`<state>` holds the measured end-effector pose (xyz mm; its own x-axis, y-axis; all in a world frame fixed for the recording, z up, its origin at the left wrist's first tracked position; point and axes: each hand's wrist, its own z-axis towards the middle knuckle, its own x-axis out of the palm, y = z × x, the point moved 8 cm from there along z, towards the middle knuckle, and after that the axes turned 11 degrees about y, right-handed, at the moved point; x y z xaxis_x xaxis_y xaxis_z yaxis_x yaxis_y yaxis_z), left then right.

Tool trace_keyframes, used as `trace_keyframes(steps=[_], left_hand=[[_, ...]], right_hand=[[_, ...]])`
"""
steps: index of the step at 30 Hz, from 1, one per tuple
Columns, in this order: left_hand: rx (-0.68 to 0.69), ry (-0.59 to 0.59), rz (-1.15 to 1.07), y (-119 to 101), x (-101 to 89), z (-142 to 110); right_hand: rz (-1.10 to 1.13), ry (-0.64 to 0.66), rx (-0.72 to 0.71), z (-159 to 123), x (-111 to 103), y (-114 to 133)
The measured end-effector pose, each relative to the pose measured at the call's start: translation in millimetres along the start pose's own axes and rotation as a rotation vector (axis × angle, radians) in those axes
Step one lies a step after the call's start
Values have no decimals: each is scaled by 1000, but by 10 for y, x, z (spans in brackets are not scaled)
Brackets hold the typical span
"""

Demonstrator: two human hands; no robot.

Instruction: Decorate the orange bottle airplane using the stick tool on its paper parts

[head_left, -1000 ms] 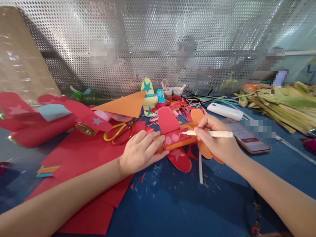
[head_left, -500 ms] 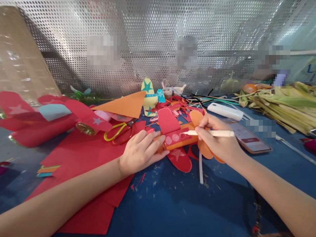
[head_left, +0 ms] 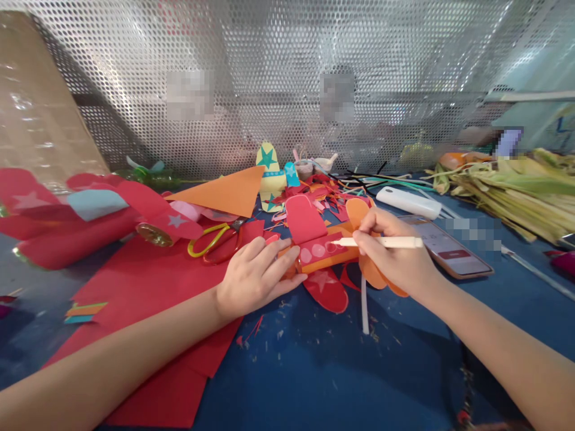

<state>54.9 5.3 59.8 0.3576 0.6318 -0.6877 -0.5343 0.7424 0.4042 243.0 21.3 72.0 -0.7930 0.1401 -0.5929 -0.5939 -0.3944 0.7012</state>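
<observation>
Drawing circles (head_left: 318, 251) needs a still toy (head_left: 331, 261): left hand (head_left: 252, 280) pinches it, right hand (head_left: 395, 251) pinches the white pen (head_left: 406, 242).

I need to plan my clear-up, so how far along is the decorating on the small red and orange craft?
Partly done: the star is on, and the two circles nearest the left hand look filled. In progress: the right hand holds the white pen at circles that look only outlined. Probably left: filling those; fingers hide part of the craft.
</observation>
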Motion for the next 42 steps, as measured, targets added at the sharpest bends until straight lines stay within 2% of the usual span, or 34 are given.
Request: trace_keyframes(steps=[23,38,42], left_hand=[[5,1,-2,-1,9,-8],[-8,7,-3,4,4,-8],[-3,11,-8,4,12,-10]], right_hand=[[-17,-22,-18,2,-31,22],[26,-13,-28,2,-13,3],[46,24,-8,5,27,-20]])
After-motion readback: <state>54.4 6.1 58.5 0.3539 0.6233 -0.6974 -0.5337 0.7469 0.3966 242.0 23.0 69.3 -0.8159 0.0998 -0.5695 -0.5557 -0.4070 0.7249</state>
